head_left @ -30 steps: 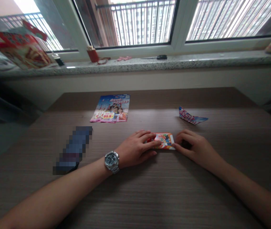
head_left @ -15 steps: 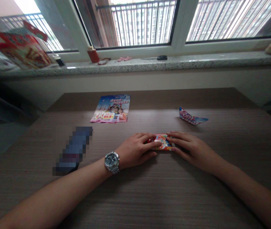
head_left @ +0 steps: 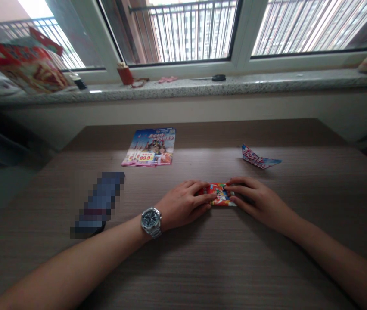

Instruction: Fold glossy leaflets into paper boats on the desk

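Observation:
A small folded paper (head_left: 221, 199), brightly printed in red, orange and blue, lies flat on the table between my hands. My left hand (head_left: 185, 200), with a metal-band watch (head_left: 151, 219) at the wrist, holds its left end, thumb on top and fingers bent along the far side. From the right, my right hand (head_left: 256, 196) presses the other end with its fingertips, the fingers slightly apart. Part of the paper's left end is hidden beneath my left fingers. Beyond my right hand rests another folded paper piece (head_left: 261, 160), blue and pink, with its left end sticking up.
Printed flyers (head_left: 151, 147) lie in a stack at the back left of the wooden table (head_left: 183, 267). A blurred-out dark flat object (head_left: 101, 202) is left of my left forearm. The stone windowsill (head_left: 177, 90) carries scissors (head_left: 218, 78), a red container (head_left: 125, 74) and a food bag (head_left: 41, 69).
The folded paper shows a little more of its printed face, and its near edge sits slightly closer to me. My fingers have shifted slightly on it. Other things stay put.

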Demonstrator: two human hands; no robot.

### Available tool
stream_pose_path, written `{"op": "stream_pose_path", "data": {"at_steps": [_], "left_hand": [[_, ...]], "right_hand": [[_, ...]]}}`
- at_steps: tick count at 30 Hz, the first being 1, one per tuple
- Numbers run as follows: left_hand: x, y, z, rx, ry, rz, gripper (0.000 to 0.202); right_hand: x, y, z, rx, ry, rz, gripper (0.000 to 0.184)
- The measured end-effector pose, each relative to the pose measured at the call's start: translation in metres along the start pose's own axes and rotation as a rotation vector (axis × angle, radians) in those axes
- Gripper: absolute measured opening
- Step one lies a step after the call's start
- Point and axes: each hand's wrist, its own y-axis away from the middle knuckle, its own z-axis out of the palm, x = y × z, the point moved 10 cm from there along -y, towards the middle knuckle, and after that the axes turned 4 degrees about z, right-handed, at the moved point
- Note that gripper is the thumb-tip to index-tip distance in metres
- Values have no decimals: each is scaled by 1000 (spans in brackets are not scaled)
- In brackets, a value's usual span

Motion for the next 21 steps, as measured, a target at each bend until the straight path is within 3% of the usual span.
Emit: {"op": "stream_pose_path", "data": {"at_steps": [21], "left_hand": [[-2, 0, 2, -1, 6, -41, 36]], "right_hand": [[9, -3, 3, -6, -55, 59, 23]]}}
